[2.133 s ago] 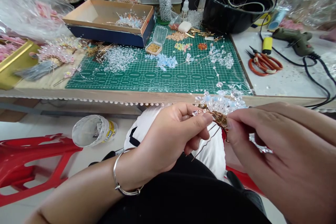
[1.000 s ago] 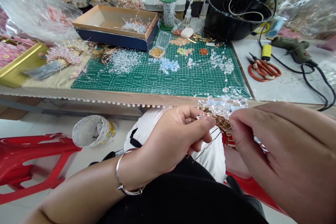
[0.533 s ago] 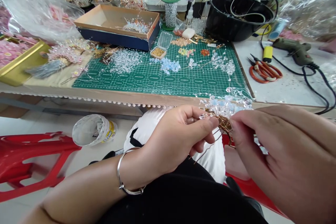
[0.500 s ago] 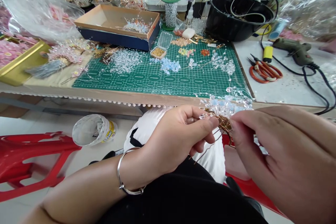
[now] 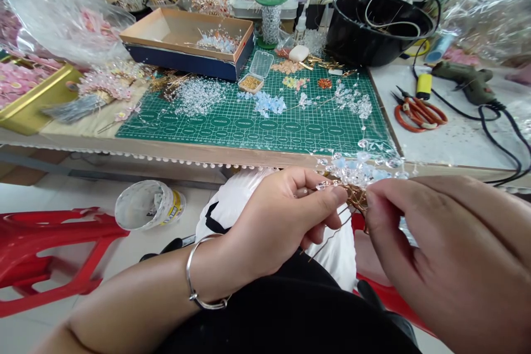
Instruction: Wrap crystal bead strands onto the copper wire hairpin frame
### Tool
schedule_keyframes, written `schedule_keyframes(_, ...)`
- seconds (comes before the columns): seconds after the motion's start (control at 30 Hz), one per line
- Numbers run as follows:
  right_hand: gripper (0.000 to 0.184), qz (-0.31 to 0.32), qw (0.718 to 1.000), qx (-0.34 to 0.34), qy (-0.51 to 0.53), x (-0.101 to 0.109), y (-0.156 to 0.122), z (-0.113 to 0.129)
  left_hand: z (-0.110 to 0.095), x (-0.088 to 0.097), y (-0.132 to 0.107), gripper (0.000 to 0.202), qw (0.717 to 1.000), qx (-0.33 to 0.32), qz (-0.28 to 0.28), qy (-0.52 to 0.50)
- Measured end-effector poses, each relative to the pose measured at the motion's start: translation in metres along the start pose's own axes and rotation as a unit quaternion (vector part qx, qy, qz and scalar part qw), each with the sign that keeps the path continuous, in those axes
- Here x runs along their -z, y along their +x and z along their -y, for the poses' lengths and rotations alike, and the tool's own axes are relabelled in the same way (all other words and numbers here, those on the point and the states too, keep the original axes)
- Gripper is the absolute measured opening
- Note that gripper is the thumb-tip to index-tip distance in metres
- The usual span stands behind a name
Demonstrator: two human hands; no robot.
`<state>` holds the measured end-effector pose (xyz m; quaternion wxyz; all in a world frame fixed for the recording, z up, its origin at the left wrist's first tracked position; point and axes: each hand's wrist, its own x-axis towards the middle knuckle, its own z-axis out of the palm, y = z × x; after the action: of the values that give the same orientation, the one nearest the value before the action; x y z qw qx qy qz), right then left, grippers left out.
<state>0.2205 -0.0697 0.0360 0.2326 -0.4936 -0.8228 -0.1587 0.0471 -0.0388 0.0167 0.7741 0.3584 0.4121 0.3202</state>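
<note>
Over my lap, just below the table edge, I hold a beaded hairpin [image 5: 355, 177]: clear and pale blue crystal beads on twisted copper wire, with a thin prong hanging down. My left hand [image 5: 279, 220], a silver bangle on its wrist, pinches the wire from the left with thumb and forefinger. My right hand [image 5: 448, 254] pinches the same wire bundle from the right, its fingers closed. The fingertips of both hands almost meet at the copper twist.
A green cutting mat [image 5: 257, 121] holds piles of crystal beads [image 5: 198, 94]. Behind stand a brown box [image 5: 174, 27], a black bowl [image 5: 373, 22] and a spool [image 5: 270, 16]. Orange scissors [image 5: 418, 113] and a glue gun [image 5: 464, 74] lie right. A plastic tub [image 5: 145, 211] sits by a red stool [image 5: 45, 260].
Both hands keep their pinch on the hairpin and have sunk slightly in view. The bead cluster has tipped a little to the right.
</note>
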Motion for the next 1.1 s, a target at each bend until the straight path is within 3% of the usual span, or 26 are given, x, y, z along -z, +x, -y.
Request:
schedule_keyframes(0.17,0.013,0.018,0.998,0.06,-0.021,-0.002,0.0,0.002,0.0,-0.001,0.0,0.028,1.0,-0.001,0.009,0.005)
schedule_keyframes(0.43,0.004,0.043,0.998,0.039,-0.01,-0.003,-0.005,0.004,0.001,-0.001,0.001,0.028,0.999,-0.033,-0.007,0.027)
schedule_keyframes(0.6,0.014,0.009,0.998,-0.056,0.027,-0.006,-0.003,0.012,0.003,0.001,0.002,0.015,0.986,-0.131,-0.059,0.079)
schedule_keyframes(0.73,0.019,0.001,0.991,-0.11,0.077,-0.006,-0.002,0.017,0.007,0.005,0.005,0.013,0.975,-0.19,-0.06,0.096)
schedule_keyframes(0.9,0.022,-0.026,0.992,-0.125,0.015,-0.011,0.002,0.022,0.009,0.004,0.007,0.017,0.976,-0.193,-0.036,0.093)
schedule_keyframes(1.1,0.025,-0.044,0.985,-0.165,0.008,-0.015,0.013,0.029,0.005,-0.001,0.005,0.017,0.949,-0.228,-0.061,0.209)
